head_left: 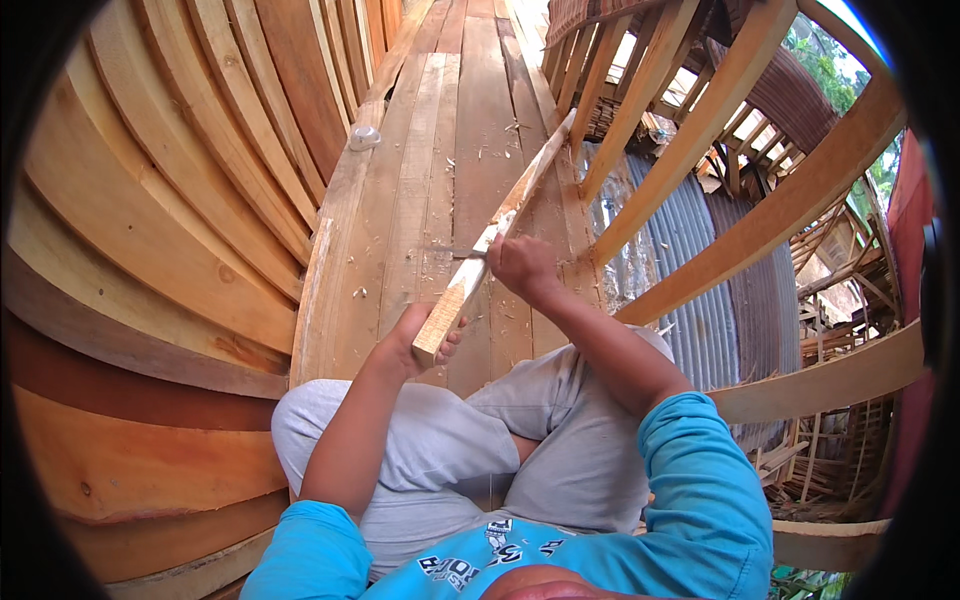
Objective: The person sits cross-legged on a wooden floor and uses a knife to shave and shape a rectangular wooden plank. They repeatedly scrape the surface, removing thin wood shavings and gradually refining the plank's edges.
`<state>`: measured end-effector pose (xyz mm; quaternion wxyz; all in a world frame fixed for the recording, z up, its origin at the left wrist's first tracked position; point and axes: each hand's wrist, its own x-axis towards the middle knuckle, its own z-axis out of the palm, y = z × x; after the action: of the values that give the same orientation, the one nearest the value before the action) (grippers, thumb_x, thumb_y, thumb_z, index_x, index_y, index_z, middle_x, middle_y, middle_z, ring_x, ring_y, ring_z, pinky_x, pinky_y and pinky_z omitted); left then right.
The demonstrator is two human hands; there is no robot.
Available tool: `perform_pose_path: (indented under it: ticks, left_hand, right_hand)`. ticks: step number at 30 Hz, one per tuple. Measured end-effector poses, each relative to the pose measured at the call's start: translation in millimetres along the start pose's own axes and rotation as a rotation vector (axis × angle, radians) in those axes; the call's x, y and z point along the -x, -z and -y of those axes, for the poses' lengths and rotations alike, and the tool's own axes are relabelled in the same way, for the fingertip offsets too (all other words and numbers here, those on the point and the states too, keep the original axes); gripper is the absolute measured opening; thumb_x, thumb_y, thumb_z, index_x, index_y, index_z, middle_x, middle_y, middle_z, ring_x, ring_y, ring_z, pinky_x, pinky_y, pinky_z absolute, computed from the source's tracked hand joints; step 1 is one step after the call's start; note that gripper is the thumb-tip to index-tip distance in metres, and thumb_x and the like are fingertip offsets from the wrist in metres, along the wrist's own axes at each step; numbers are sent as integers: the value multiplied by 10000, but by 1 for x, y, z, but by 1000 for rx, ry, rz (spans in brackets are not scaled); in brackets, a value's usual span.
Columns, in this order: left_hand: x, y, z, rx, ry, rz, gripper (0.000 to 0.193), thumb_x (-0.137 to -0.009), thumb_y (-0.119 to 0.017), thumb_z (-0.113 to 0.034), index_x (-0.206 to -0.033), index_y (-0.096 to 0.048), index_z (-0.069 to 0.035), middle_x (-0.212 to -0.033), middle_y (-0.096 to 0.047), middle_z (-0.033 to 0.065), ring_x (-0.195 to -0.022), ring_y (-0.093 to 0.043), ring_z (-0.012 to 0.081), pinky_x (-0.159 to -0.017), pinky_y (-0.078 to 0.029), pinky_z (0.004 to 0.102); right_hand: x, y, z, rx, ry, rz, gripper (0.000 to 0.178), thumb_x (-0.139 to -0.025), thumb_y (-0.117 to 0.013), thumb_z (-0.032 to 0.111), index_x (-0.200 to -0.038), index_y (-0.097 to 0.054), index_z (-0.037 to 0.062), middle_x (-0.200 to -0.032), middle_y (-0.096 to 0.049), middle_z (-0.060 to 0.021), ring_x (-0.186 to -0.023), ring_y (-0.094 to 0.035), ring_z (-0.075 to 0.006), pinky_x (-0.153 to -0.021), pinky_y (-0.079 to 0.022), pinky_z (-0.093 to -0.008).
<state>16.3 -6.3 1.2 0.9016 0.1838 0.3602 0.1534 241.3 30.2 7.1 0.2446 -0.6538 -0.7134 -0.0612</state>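
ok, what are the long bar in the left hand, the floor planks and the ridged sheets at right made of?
Bar: wood, seemingly unfinished; grain and pale, freshly cut-looking patches.
Floor planks: wood, apparently bare; brown boards with visible seams.
Ridged sheets: probably corrugated metal, weathered; regular ridges, grey to brown. Coating unclear.

- Bathing the plank floor (pixel 420 200) in bright, soft daylight
- Glaring through the sky gap (pixel 852 15) at upper right
- Gleaming off the corrugated sheets (pixel 655 230)
- Smearing the blade (pixel 472 253) into a faint streak
- Curving, then blacking out toward the rim
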Motion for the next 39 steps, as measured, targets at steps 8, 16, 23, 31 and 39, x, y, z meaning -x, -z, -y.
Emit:
perform_pose_path:
  ticks: [8,16,23,31,39]
  left_hand:
    - [0,-14,2,-73,-71,-38,358,-983,-365,-353,-942,-559,-55,-659,-555,26,-473,-521,101,-393,-408,227]
    - [1,-6,-6,36,-10,-29,368,-969,-326,-319,-985,-546,-24,-649,-521,32,-450,-492,106,-372,-408,232]
    - [6,-4,-9,265,51,117,370,-978,-344,-326,-998,-549,-19,-672,-535,38,-468,-514,111,-389,-414,233]
    - [13,-1,-9,-59,-85,-8,330,-979,-391,-305,-983,-556,-19,-711,-568,54,-500,-527,105,-431,-444,219]
    - [15,-4,-14,-91,-124,-3,325,-978,-386,-310,-998,-555,-32,-723,-575,51,-511,-542,93,-420,-443,231]
  right_hand:
    - [-13,-16,-45,41,-10,-67,512,-935,-443,293,-507,-611,68,-509,-584,-177,-464,-606,-364,-485,-489,-480]
    - [-18,-16,-17,139,-116,-127,500,-914,-467,273,-475,-587,66,-494,-569,-184,-427,-588,-350,-456,-483,-469]
    - [-13,-15,-16,112,-130,-105,530,-938,-426,289,-487,-584,60,-504,-578,-180,-440,-591,-366,-476,-491,-483]
    - [-4,-16,-8,51,82,-103,498,-929,-456,254,-487,-580,62,-502,-572,-173,-448,-593,-358,-475,-490,-470]
    - [-9,-24,-26,34,192,-137,486,-950,-418,271,-540,-601,87,-490,-571,-165,-445,-597,-348,-460,-489,-461]
